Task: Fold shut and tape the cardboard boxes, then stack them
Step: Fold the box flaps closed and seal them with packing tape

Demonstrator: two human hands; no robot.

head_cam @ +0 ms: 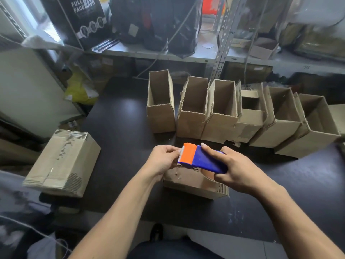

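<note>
My right hand (237,171) grips a blue and orange tape dispenser (197,157), held just above a closed cardboard box (190,181) lying on the dark table. My left hand (164,159) pinches the clear tape end at the dispenser's toothed orange edge. A strand of clear tape hangs down toward the box top. A taped, closed box (61,161) lies at the table's left edge. Several open boxes (220,113) stand in a row behind the dispenser.
The dark table (121,116) runs from the row of boxes to its near edge. Metal shelving (186,55) with black bags, a black "Full Face Mask" carton (84,17) and small boxes stands behind. A yellow bag (80,88) lies at the left.
</note>
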